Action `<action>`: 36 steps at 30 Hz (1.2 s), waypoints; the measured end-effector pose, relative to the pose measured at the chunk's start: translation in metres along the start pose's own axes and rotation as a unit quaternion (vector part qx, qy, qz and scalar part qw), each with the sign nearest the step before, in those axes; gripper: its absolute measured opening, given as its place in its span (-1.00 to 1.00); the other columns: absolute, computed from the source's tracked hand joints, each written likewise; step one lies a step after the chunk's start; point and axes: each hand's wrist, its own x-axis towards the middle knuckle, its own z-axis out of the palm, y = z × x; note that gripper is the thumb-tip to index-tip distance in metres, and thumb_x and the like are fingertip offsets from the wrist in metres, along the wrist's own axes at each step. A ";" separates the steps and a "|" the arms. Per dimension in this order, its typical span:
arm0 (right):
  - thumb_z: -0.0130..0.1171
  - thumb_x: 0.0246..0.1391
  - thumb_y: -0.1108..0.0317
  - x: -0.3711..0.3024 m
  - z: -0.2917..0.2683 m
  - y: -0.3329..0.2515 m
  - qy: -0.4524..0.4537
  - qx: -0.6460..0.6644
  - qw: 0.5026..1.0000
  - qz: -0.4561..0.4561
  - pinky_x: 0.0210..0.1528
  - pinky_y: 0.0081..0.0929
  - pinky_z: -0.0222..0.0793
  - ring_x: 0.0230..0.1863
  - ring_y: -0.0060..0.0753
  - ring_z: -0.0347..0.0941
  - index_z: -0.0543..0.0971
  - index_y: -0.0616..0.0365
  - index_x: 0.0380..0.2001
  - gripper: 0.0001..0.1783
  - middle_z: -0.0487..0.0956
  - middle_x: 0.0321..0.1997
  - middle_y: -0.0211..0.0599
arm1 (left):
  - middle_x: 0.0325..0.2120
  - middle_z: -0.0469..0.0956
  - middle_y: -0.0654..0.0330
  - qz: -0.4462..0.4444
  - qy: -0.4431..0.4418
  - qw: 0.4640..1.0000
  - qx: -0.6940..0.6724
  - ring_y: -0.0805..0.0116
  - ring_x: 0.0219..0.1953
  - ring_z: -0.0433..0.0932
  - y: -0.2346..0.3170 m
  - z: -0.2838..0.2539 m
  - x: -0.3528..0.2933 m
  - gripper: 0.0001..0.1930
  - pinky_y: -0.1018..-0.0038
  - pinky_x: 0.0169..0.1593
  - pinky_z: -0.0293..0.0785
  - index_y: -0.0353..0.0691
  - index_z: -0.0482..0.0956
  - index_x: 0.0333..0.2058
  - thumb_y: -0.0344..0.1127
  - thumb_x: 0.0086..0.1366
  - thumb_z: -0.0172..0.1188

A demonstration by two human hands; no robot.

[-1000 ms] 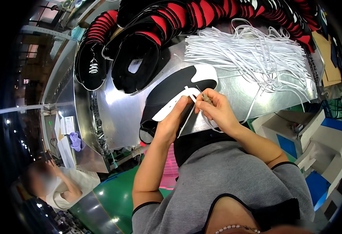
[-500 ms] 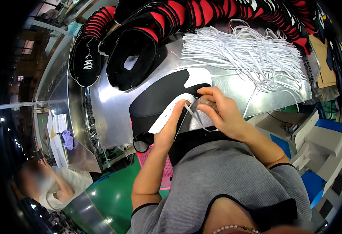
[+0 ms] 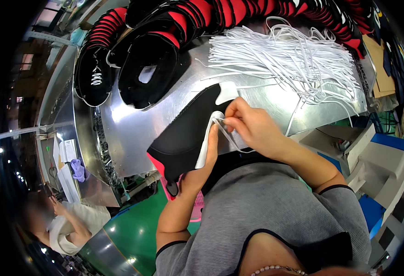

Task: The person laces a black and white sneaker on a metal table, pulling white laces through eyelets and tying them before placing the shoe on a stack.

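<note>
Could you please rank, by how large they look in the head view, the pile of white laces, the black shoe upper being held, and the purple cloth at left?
1. Pile of white laces
2. Black shoe upper, though nearer the camera, so the order is unsure
3. Purple cloth, clearly smallest

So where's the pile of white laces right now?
The white laces lie on the metal table, top right of the head view, below the red-and-black shoes and beyond the right hand.

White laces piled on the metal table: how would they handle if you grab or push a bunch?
Probably floppy: the white laces lie in loose curves and some droop over the metal table edge. Likely light and thin. Strands cross, so a grabbed bunch may drag neighbours along.
</note>
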 end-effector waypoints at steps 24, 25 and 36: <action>0.38 0.01 0.25 0.067 -0.008 0.042 0.113 0.146 0.980 0.071 -0.24 -0.64 0.30 -0.31 -0.64 0.38 0.53 0.19 -0.25 -0.67 0.51 -0.37 -0.47 | -0.23 0.67 -0.03 -0.132 -0.216 0.967 -0.017 0.23 -0.20 0.67 -0.026 -0.054 -0.002 -0.57 0.39 -0.10 0.53 -0.37 0.55 -0.03 -0.25 0.19 0.38; 0.36 0.04 0.25 0.059 -0.007 0.033 0.120 0.126 0.982 0.072 -0.25 -0.64 0.29 -0.32 -0.65 0.37 0.53 0.18 -0.27 -0.70 0.51 -0.39 -0.48 | -0.25 0.67 -0.02 -0.153 -0.261 0.953 -0.008 0.27 -0.26 0.68 -0.016 -0.060 0.001 -0.61 0.44 -0.17 0.55 -0.36 0.57 -0.06 -0.33 0.15 0.39; 0.25 0.16 0.14 0.006 0.028 0.033 -0.024 0.020 0.998 0.048 -0.50 -0.37 0.37 -0.61 -0.38 0.46 0.63 0.16 -0.28 -0.72 0.54 -0.61 -0.21 | -0.44 0.61 -0.02 0.013 -0.003 0.993 0.119 0.03 -0.43 0.61 0.009 -0.047 0.011 -0.87 0.31 -0.33 0.50 -0.35 0.60 -0.23 -0.44 0.25 0.22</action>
